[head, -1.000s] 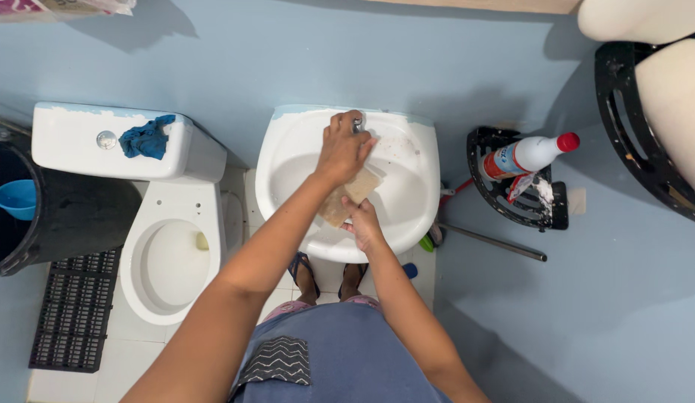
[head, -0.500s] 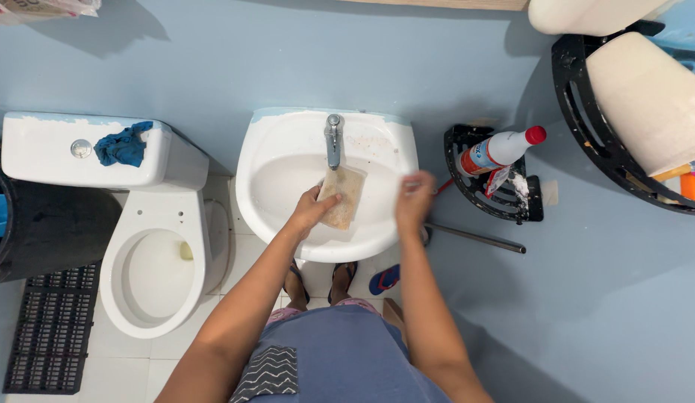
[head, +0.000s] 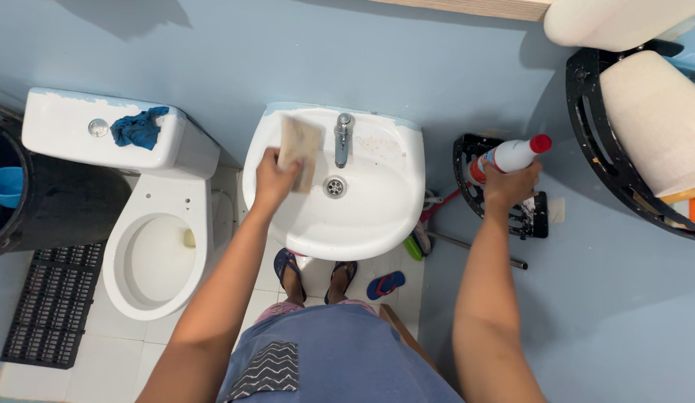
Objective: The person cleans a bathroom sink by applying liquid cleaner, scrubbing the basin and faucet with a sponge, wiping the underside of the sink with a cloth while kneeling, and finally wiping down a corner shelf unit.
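Landmark: white sink, fixed to the blue wall, seen from above.
Toilet: white toilet stands just left of the sink; its tank carries a crumpled blue rag.
Bin: a dark bin sits well left of the sink, beyond the toilet, with a blue cup inside.
Floor mat: black grid mat lies left of and below the sink, beside the toilet base.
Corner rack: black rack hangs on the wall just right of the sink.
Person: stands square before the sink, both arms extended, feet in sandals under the basin.
Bottle: white bottle with red cap lies tilted at the rack, right of the sink.
Sponge: tan flat sponge is held over the sink's left rim, beside the tap.
Drain: open drain shows in the basin centre, below the tap.
Left hand: closed around the lower end of the sponge.
Right hand: wrapped around the bottle's body at the rack.
Step in hand, as judged: fetching cleaner while the sponge waits at the sink.
Next move calls for: lifting the bottle clear of the rack, bringing it over the basin, and keeping the sponge steady on the rim.
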